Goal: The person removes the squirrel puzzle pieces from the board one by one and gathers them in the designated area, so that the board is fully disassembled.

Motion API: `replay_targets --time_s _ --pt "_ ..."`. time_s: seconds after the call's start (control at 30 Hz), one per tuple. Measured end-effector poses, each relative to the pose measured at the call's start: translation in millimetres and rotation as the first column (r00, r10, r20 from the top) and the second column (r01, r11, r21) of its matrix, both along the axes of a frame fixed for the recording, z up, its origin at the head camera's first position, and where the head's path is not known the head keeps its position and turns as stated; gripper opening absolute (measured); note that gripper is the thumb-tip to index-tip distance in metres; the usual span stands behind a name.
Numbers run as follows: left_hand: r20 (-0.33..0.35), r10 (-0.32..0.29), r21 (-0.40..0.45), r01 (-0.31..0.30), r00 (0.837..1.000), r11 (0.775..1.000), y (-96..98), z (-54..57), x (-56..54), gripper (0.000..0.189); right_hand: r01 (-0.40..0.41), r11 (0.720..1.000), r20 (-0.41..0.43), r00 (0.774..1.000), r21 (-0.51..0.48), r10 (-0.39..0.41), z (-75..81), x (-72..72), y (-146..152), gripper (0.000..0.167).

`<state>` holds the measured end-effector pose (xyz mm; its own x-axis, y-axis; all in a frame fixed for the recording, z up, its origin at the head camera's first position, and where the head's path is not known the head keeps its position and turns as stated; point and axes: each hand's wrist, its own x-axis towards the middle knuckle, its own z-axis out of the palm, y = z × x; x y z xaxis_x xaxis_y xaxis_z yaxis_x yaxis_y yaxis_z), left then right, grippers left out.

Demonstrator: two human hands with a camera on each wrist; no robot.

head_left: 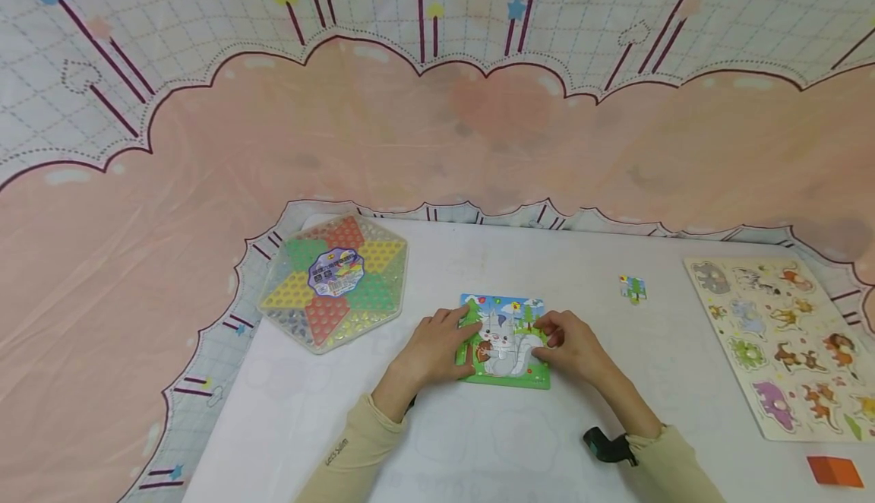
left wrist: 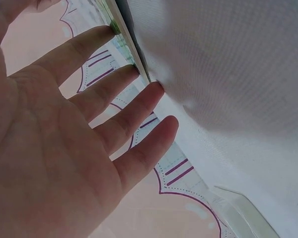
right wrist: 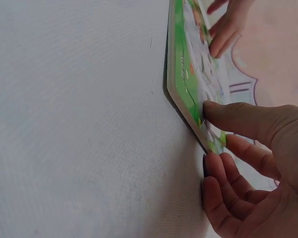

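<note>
A small jigsaw puzzle [head_left: 502, 366] with a grey-and-white squirrel on a green and blue ground lies on the white table. My left hand [head_left: 437, 343] rests at its left side, thumb and fingers spread over the edge. In the left wrist view, the straight fingers [left wrist: 139, 144] of that hand reach the board's rim. At the right side, my right hand [head_left: 574, 343] pinches a puzzle piece [right wrist: 216, 133] between thumb and index finger, at the board's edge. Its other fingers curl below the rim, close to the table. The fingers partly hide the piece.
Loose puzzle pieces [head_left: 633, 289] lie to the back right. A hexagonal Chinese checkers set [head_left: 383, 290] is at the left. On the right stand a wooden animal puzzle board [head_left: 731, 381] and an orange block [head_left: 834, 471]. A patterned cloth [head_left: 437, 138] hangs behind the table.
</note>
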<state>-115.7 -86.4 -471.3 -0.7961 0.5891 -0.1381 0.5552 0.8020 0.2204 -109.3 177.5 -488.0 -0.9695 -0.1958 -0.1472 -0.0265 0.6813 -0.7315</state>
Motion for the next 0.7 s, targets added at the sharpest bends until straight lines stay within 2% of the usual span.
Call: replay_targets --time_s 0.27,0.53,0.7 --pt "0.008 -0.009 0.004 0.009 1.000 1.000 0.7 -0.7 0.0 0.066 -0.003 1.000 0.003 1.000 -0.017 0.003 -1.6 -1.1 -0.1 0.035" --pt "-0.012 -0.058 0.012 0.059 0.998 0.998 9.5 -2.0 4.2 0.065 -0.009 1.000 0.003 1.000 -0.009 0.009 0.9 0.3 -0.3 0.036" --pt "0.014 -0.061 0.005 0.061 0.998 0.998 12.8 -3.5 5.9 0.061 -0.010 1.000 0.005 1.000 -0.009 0.010 1.2 0.6 -0.9 0.036"
